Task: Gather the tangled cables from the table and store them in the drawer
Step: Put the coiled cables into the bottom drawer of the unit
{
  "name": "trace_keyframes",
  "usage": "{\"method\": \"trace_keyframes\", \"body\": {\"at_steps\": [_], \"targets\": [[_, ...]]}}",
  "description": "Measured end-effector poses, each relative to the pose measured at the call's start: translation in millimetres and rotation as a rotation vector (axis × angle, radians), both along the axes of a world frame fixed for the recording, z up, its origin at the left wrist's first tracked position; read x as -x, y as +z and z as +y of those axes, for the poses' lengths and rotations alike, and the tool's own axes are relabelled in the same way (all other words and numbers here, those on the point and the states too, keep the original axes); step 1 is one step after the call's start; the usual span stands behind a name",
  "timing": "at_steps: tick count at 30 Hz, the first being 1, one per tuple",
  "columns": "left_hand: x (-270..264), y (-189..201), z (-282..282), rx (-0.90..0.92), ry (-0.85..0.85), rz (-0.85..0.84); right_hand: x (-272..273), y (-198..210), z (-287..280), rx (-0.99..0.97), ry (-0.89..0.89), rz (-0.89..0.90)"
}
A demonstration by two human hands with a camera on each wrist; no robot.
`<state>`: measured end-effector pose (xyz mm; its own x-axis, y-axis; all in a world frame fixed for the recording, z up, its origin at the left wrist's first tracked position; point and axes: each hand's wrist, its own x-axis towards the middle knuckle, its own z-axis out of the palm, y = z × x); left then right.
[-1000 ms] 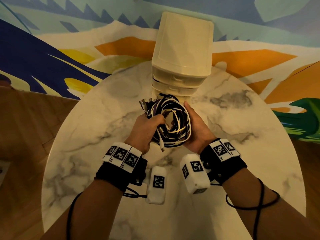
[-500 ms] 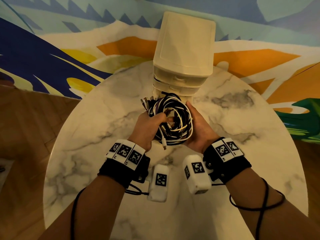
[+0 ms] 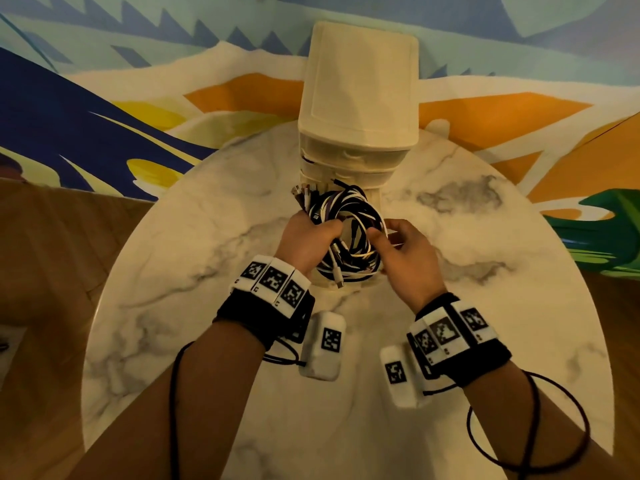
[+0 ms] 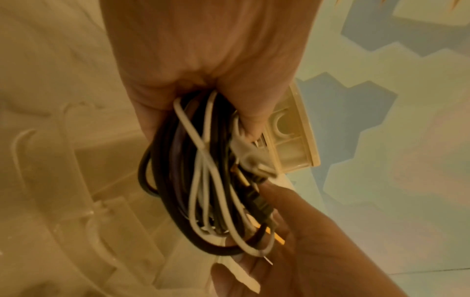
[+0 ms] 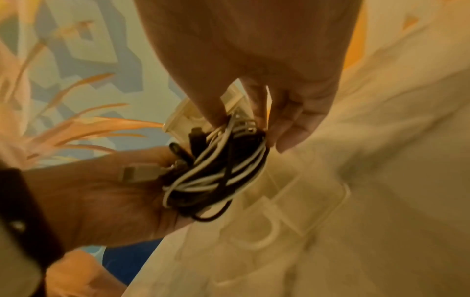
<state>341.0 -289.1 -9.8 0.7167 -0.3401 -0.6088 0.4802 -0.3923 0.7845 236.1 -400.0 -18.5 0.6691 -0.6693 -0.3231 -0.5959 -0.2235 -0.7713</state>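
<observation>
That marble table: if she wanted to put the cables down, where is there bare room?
Bare marble lies left of the left hand and right of the right hand, out to the table edge. It is crowded where the cable bundle meets the drawer unit.

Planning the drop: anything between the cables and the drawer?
No object lies between the cable bundle and the drawer unit. Its upper drawers look shut, though; the lowest is hidden behind the bundle.

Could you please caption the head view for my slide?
Both hands, left hand and right hand, hold tangled cables before the drawer unit.
</observation>
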Motion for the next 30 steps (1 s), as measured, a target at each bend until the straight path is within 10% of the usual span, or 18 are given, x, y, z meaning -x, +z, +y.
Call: {"method": "trace_keyframes", "body": {"at_steps": [11, 21, 27, 30], "targets": [[15, -8, -16, -0.305, -0.097, -0.224, 0, -37, 9, 0.135, 0.312, -0.146], [6, -12, -26, -0.689, -0.419, -0.406, -14, -32, 9, 0.293, 0.355, 0.204], [5, -8, -19, -0.870, -0.651, -0.658, -32, -9, 10, 0.465, 0.590, -0.333], [6, -8, -11, -0.862, -0.741, -0.705, -47, -8, 13, 0.434, 0.729, -0.195]]}}
